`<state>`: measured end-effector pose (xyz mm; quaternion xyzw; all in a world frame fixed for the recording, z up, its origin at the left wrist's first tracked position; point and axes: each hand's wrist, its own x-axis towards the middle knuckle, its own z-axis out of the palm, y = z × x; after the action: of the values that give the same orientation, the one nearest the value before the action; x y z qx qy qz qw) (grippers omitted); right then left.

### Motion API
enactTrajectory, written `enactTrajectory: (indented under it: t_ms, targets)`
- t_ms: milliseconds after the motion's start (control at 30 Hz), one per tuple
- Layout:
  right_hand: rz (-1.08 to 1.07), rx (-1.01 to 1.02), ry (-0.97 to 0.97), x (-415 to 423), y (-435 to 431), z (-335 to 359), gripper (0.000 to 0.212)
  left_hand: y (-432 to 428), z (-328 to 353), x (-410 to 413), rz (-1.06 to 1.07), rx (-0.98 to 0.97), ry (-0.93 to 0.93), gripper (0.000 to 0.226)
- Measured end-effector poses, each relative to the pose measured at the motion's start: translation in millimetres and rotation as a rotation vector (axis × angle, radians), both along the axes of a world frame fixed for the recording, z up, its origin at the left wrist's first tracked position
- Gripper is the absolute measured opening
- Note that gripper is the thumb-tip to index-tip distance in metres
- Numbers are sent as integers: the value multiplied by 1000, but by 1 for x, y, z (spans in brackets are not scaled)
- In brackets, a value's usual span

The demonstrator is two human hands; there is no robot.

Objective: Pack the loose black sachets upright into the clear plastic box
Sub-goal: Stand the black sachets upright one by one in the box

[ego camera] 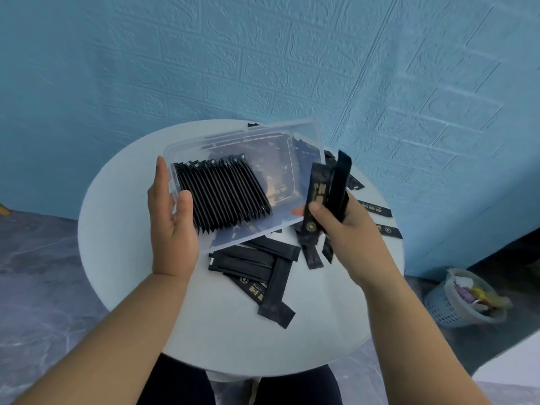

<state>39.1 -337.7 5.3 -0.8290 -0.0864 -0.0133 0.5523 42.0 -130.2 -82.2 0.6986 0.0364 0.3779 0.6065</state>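
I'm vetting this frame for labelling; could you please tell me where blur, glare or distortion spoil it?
Head view: sachets in the right hand are motion-smeared; the clear box shows dull reflections, yet its packed row reads sharp; the wall's brick lines bow from the wide lens; light is soft, shadows faint.

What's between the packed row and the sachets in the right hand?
Head view: only bare box floor and its clear side wall separate packed row from held sachets.

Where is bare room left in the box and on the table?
Free: right half of the clear plastic box, beside the packed row; table left of the left hand and its near edge. Crowded: loose sachets in front of the box.
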Motion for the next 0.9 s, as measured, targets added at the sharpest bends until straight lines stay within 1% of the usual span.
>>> enactTrajectory:
  t_ms: [67, 133, 233, 367, 467, 700, 867, 900]
  targets:
    - [-26, 84, -88, 12, 19, 5, 7, 0, 0, -1, -3, -14, 4, 49]
    - [-84, 103, -158, 29, 35, 5, 4, 1, 0, 0, -2, -23, 6, 49]
    - [-145, -69, -213, 56, 48, -4, 13, 1, -1, -1, -7, -24, -1, 49]
    - [-167, -279, -196, 80, 51, -17, 20, 1, 1, -1, -15, -57, -1, 48]
    - [-141, -386, -153, 85, 51, -25, 20, 2, 1, 0, -18, -61, -1, 46]
    - [-112, -442, -162, 81, 50, -31, 16, 2, -2, 3, -24, -32, -15, 48]
    - [-92, -462, -163, 81, 58, -31, 20, 3, -2, 3, -20, -28, -24, 47]
    - [-88, -475, -157, 81, 59, -31, 25, 3, -2, 3, -23, -27, -27, 48]
